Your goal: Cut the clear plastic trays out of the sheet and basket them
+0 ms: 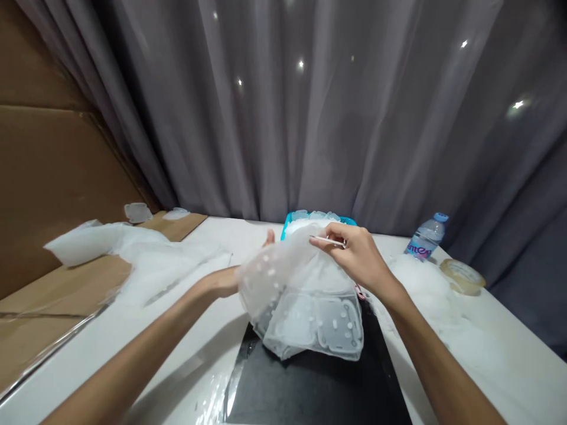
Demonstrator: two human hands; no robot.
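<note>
The clear plastic bag [305, 321] is in front of you, between your two hands and above the black board [319, 392]; whether its bottom corner touches the board, I cannot tell. Through the film one sees flat pieces with rounded corners, and many small white spots.

Your right hand [358, 254] pinches a thin white strip [326, 240] between thumb and fingers, at the upper part of the bag; whether it also grips the film is not clear. Your left hand [228, 281] goes behind the film, only one fingertip stands out above, so I cannot tell how firmly it holds.

Please be careful: the bag looks thin and hangs tilted, so if the left hand loosens, its contents could slide to the low corner and pull the film away. A hard tug at the top could also tear it, and the strip, held only by the fingertips, could drop.

Just behind is the blue basket [284, 227], filled with white and clear pieces; a wide swing might knock it. On the right stand the water bottle [425, 238] and the tape roll [463, 277], well apart from your hands.
</note>
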